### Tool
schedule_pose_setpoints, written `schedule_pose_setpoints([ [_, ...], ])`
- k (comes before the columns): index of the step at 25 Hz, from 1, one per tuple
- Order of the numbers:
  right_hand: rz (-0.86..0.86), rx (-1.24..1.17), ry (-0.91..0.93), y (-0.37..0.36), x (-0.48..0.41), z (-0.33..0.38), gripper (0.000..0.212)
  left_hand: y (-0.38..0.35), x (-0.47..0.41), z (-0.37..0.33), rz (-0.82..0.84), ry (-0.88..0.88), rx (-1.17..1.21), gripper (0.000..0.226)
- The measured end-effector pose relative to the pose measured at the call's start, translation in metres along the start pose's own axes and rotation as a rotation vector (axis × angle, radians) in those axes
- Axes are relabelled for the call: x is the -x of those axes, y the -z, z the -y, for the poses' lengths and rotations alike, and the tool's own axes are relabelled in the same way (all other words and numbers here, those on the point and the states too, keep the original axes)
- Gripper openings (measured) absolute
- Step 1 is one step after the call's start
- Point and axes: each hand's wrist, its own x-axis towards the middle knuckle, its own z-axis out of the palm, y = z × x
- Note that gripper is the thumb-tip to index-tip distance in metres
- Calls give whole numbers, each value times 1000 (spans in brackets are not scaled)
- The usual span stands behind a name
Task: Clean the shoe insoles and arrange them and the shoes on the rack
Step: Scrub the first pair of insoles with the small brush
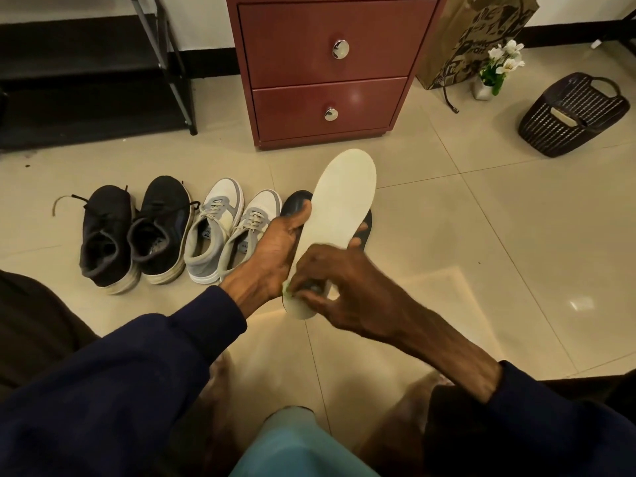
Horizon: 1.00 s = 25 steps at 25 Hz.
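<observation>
A long white insole [344,208] stands tilted above the floor, toe end pointing away from me. My left hand [275,251] grips its left edge from underneath, and its fingertips show past the right edge. My right hand [330,284] presses a small green cleaning piece [287,290] against the insole's heel end, fingers curled round it. A dark insole [296,201] lies on the floor behind the white one, mostly hidden. A pair of black sneakers [134,232] and a pair of grey-and-white sneakers [227,228] stand in a row at the left. The black shoe rack [172,63] stands at the back left.
A red-brown two-drawer cabinet [327,70] stands straight ahead. A dark woven basket [574,115], a small vase of white flowers [499,67] and a printed paper bag [478,36] are at the back right. Beige floor tiles [481,235] spread to the right.
</observation>
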Motion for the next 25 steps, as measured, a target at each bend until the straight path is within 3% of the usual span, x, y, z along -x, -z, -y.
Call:
schedule_pose_setpoints([
  [4, -274, 103, -97, 14, 1, -22, 15, 1, -2, -4, -24, 17, -15, 54],
  [5, -247, 85, -82, 11, 3, -17, 15, 0, 0, -5, -13, 23, 5, 57],
  [9, 127, 18, 69, -10, 11, 7, 16, 4, 3, -5, 48, 38, 89, 63],
  [10, 115, 44, 65, -6, 9, 2, 16, 5, 3, -6, 53, 40, 101, 63],
  [14, -218, 113, -103, 15, 3, -24, 14, 1, 1, -5, -15, 27, 52, 55],
  [19, 48, -77, 8, -14, 8, 7, 16, -1, 4, -5, 33, 62, 106, 67],
  [21, -22, -34, 1, -12, 5, -3, 16, 1, 1, -4, 6, 27, 88, 60],
  [25, -319, 57, -81, 3, 3, -20, 20, -8, 6, 0, -1, 9, 1, 49],
])
